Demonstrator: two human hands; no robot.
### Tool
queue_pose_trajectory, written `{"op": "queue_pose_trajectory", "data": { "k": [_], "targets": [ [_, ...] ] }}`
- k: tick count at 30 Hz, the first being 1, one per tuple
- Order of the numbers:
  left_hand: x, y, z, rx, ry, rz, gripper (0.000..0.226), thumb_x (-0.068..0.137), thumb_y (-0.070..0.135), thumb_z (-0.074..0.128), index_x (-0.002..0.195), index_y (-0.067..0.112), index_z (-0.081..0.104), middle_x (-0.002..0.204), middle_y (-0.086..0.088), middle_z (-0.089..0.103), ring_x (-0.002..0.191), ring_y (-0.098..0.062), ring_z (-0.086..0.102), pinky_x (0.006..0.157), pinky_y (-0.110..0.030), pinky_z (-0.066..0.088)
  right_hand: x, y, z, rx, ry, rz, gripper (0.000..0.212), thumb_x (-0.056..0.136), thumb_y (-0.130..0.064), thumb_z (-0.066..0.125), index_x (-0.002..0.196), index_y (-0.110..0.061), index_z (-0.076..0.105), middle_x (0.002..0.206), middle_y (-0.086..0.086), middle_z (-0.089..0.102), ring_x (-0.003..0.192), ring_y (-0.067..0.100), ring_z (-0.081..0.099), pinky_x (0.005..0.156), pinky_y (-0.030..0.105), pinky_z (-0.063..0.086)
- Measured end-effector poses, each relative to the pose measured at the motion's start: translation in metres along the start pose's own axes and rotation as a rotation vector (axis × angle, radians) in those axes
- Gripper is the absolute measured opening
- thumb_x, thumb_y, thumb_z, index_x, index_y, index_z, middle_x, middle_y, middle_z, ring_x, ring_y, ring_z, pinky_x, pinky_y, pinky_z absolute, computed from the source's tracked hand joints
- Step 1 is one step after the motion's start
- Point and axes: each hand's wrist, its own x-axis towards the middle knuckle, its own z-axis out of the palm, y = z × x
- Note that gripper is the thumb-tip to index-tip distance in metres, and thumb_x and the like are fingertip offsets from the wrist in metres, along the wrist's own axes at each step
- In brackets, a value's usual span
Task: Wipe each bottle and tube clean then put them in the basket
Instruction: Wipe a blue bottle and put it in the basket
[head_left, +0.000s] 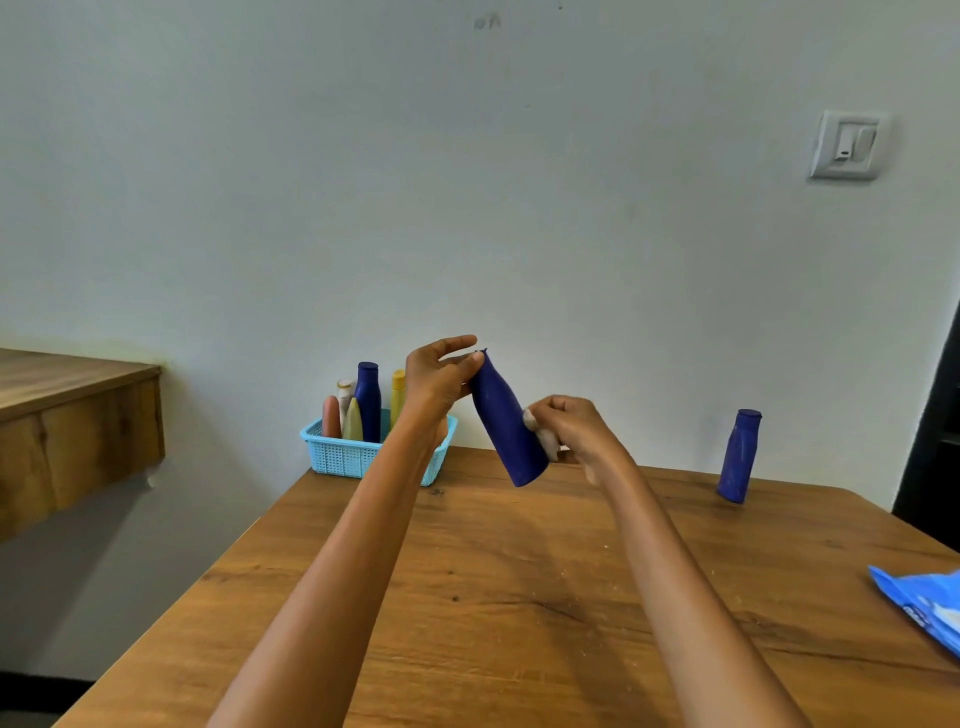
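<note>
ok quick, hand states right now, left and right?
Left hand: pinches the top of the tilted blue bottle.
Right hand: grips a wipe against that bottle's side.

A wall switch (848, 145) is mounted upper right; a blue packet (930, 605) lies at the wooden table's (519, 597) right edge.

held bottle (506, 426): dark blue
standing bottle (738, 457): dark blue
basket (343, 457): light blue lattice
counter (519, 597): brown woodgrain
wipe (543, 434): white
</note>
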Motion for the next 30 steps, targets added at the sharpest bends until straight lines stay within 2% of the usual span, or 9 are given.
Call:
{"op": "queue_pose_trajectory", "data": {
  "k": [4, 8, 11, 13, 16, 20, 24, 27, 30],
  "targets": [
    [0.006, -0.006, -0.005, 0.045, 0.122, -0.014, 0.026, 0.087, 0.005, 0.063, 0.113, 0.01, 0.061, 0.096, -0.009, 0.065, 0.085, -0.016, 0.063, 0.067, -0.02, 0.056, 0.001, 0.012, -0.001, -0.113, -0.047, 0.149, 0.008, 0.086, -0.009, 0.055, 0.084, -0.008, 0.063, 0.078, 0.01, 0.063, 0.067, 0.021, 0.06, 0.065, 0.031, 0.053],
    [0.007, -0.011, -0.004, 0.102, 0.157, -0.031, 0.027, 0.086, 0.007, 0.065, 0.112, 0.01, 0.061, 0.097, -0.01, 0.066, 0.089, -0.02, 0.064, 0.078, -0.03, 0.056, 0.004, 0.012, 0.004, -0.191, -0.057, 0.078, 0.011, 0.085, -0.005, 0.056, 0.086, -0.01, 0.066, 0.093, 0.014, 0.068, 0.078, 0.022, 0.065, 0.066, 0.033, 0.057],
    [0.005, -0.016, 0.003, 0.18, 0.114, -0.045, 0.024, 0.083, 0.009, 0.069, 0.106, 0.011, 0.063, 0.093, -0.009, 0.068, 0.087, -0.021, 0.066, 0.083, -0.036, 0.056, 0.005, -0.001, 0.016, -0.135, 0.007, -0.091, 0.014, 0.086, -0.005, 0.057, 0.085, -0.014, 0.067, 0.094, 0.009, 0.068, 0.087, 0.022, 0.066, 0.075, 0.035, 0.057],
    [0.004, -0.021, 0.006, 0.242, 0.101, -0.038, 0.023, 0.081, 0.012, 0.071, 0.103, 0.011, 0.064, 0.094, -0.01, 0.07, 0.089, -0.024, 0.067, 0.084, -0.041, 0.056, 0.003, -0.01, 0.024, -0.093, 0.033, -0.17, 0.01, 0.086, -0.009, 0.06, 0.092, -0.013, 0.067, 0.094, 0.004, 0.068, 0.088, 0.019, 0.065, 0.073, 0.03, 0.055],
    [0.004, -0.028, 0.004, 0.286, 0.114, -0.044, 0.027, 0.077, 0.015, 0.075, 0.102, 0.01, 0.066, 0.094, -0.011, 0.071, 0.087, -0.025, 0.069, 0.083, -0.043, 0.056, 0.0, -0.012, 0.034, -0.106, 0.075, -0.241, 0.02, 0.082, -0.014, 0.066, 0.102, -0.011, 0.065, 0.098, 0.001, 0.067, 0.088, 0.014, 0.062, 0.069, 0.023, 0.051],
    [0.004, -0.039, -0.003, 0.397, 0.093, -0.083, 0.029, 0.073, 0.022, 0.079, 0.098, 0.015, 0.066, 0.095, -0.009, 0.072, 0.089, -0.023, 0.068, 0.085, -0.043, 0.055, 0.004, 0.005, 0.036, -0.134, 0.004, -0.126, 0.025, 0.076, -0.014, 0.071, 0.1, -0.011, 0.064, 0.098, 0.0, 0.065, 0.089, 0.015, 0.061, 0.065, 0.021, 0.049],
    [0.003, -0.047, -0.004, 0.529, 0.058, -0.1, 0.032, 0.075, 0.024, 0.077, 0.103, 0.011, 0.067, 0.103, -0.013, 0.069, 0.094, -0.025, 0.065, 0.084, -0.042, 0.055, 0.007, 0.024, 0.033, -0.28, -0.143, 0.058, 0.027, 0.072, -0.009, 0.072, 0.098, -0.012, 0.063, 0.099, 0.007, 0.065, 0.095, 0.024, 0.064, 0.073, 0.031, 0.052],
    [0.003, -0.048, -0.003, 0.593, 0.036, -0.084, 0.024, 0.075, 0.024, 0.077, 0.095, 0.015, 0.067, 0.1, -0.012, 0.069, 0.093, -0.025, 0.065, 0.083, -0.042, 0.056, 0.008, 0.026, 0.034, -0.26, -0.064, 0.008, 0.026, 0.074, -0.004, 0.067, 0.1, -0.01, 0.066, 0.098, 0.006, 0.065, 0.094, 0.021, 0.062, 0.072, 0.028, 0.05],
    [0.002, -0.046, -0.002, 0.673, 0.008, -0.058, 0.018, 0.075, 0.024, 0.077, 0.086, 0.021, 0.063, 0.092, -0.011, 0.069, 0.086, -0.024, 0.066, 0.08, -0.042, 0.056, 0.01, 0.02, 0.038, -0.097, 0.01, -0.071, 0.02, 0.079, -0.007, 0.064, 0.097, -0.013, 0.067, 0.096, 0.002, 0.068, 0.093, 0.017, 0.063, 0.069, 0.024, 0.047]
  ]
}}
